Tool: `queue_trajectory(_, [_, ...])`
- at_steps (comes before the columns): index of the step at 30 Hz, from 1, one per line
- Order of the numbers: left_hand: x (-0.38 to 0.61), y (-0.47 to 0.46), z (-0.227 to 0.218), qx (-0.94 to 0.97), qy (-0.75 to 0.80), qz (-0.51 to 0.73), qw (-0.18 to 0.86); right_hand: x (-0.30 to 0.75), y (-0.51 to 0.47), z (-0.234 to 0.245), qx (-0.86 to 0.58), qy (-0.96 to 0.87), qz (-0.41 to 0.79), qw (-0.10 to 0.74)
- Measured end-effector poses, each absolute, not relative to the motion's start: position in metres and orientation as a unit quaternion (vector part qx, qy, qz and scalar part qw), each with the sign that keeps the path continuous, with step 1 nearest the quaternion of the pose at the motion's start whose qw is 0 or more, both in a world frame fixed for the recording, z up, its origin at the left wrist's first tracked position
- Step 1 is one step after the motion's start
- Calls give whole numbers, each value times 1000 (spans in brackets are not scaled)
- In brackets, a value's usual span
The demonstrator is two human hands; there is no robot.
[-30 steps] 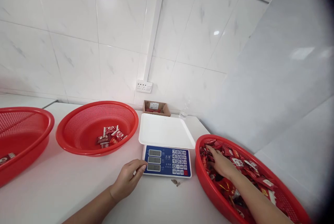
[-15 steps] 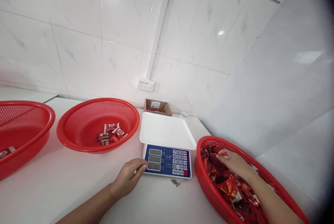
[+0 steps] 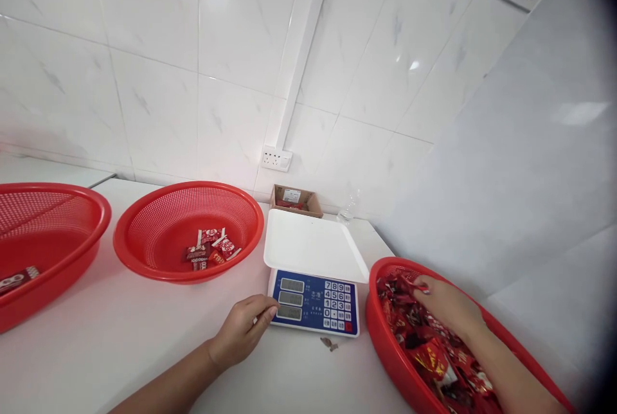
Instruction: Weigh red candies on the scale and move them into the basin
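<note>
My left hand [image 3: 244, 329] rests by the left front corner of a blue and white digital scale [image 3: 315, 303]. Its thumb and fingers are pressed together; a small pale spot shows between them, too small to name. On the right, my right hand [image 3: 446, 305] reaches into a red plastic basket [image 3: 388, 343] heaped with red-wrapped snacks [image 3: 436, 359]. The fingers are closed at the far side of the heap, with a bit of red wrapper [image 3: 423, 288] showing at them. Part of the grip is hidden. The scale's white tray [image 3: 313, 247] bears nothing.
A second red basket [image 3: 144, 266] holds several wrapped snacks [image 3: 212, 250]. Another red basket [image 3: 91, 234] at the far left has a brown packet [image 3: 18, 279]. Behind the scale are a cardboard box [image 3: 313, 204] and a clear plastic piece [image 3: 348, 208]. Small scraps [image 3: 329, 343] lie in front.
My right hand has shifted slightly within the heap, and the small wrapper at its fingers shows less. The view has turned a little left. My left hand stays by the scale.
</note>
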State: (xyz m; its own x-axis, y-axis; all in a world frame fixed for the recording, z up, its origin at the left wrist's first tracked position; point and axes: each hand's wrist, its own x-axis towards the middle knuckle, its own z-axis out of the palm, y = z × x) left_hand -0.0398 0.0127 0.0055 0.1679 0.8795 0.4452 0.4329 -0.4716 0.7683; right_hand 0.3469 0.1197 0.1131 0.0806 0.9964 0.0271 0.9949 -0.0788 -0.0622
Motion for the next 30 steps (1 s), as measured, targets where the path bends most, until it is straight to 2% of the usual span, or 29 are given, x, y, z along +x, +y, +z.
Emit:
queue_trajectory(5, [-39, 10, 7, 732, 446, 459, 235, 322, 125, 141, -733, -667, 41, 130])
queue_trajectory(8, [-39, 9, 8, 738, 444, 455, 226, 280, 131, 140, -690, -686, 103, 208])
queue_trajectory(11, [-40, 10, 9, 739, 449, 450, 222, 237, 138, 130, -648, -693, 193, 251])
queue_trajectory(14, [-43, 11, 7, 734, 457, 452, 221, 206, 146, 119, -627, -689, 253, 261])
queue_trajectory(24, [-44, 13, 8, 729, 460, 454, 226, 168, 155, 111, -599, -699, 318, 225])
queue_trajectory(30, [-45, 13, 10, 727, 465, 451, 227, 176, 160, 99, -605, -727, 257, 200])
